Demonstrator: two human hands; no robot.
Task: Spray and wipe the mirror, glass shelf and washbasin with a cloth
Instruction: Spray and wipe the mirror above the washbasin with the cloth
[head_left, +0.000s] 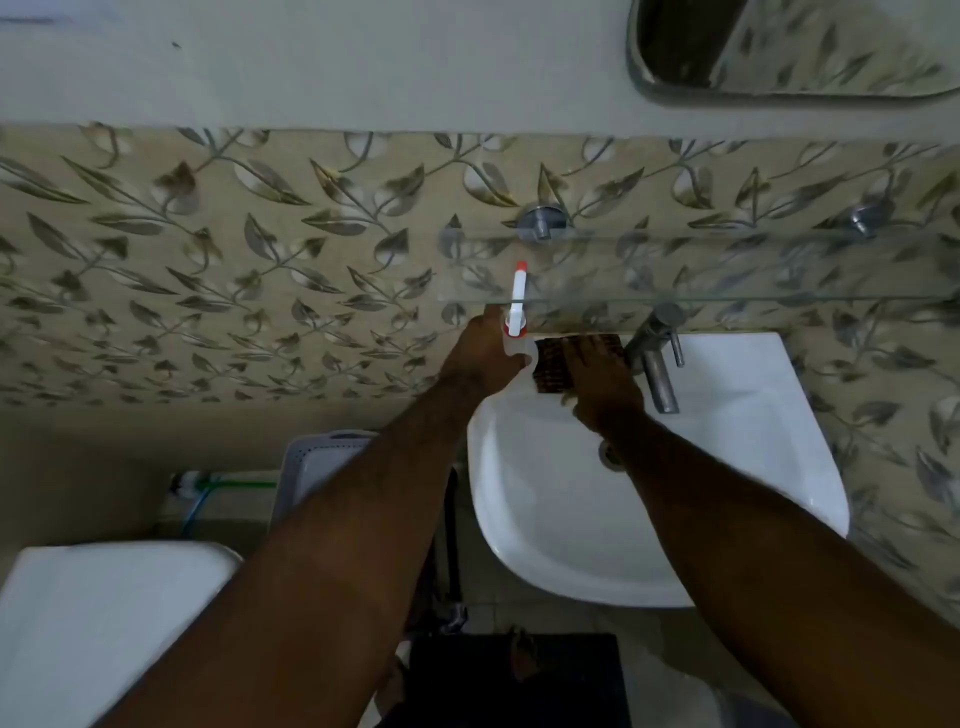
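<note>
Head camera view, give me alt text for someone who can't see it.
A person's right hand presses a dark cloth on the white washbasin rim beside the tap, while the left hand holds a spray bottle under a glass shelf.

From my feed I see a bathroom under dim, even light. The upper wall (311, 67) is plain pale plaster with one small dark mark near the left. Below it runs a band of beige wall tiles (208, 270) patterned with grey and olive leaves on curling stems. Under the tiles at left the wall turns plain tan. A white toilet cistern (104, 623) sits in the lower left corner, with a pale perforated plastic basket (317, 467) and green and blue hoses (218, 493) behind it. A dark mat (519, 680) lies on the light floor.
</note>
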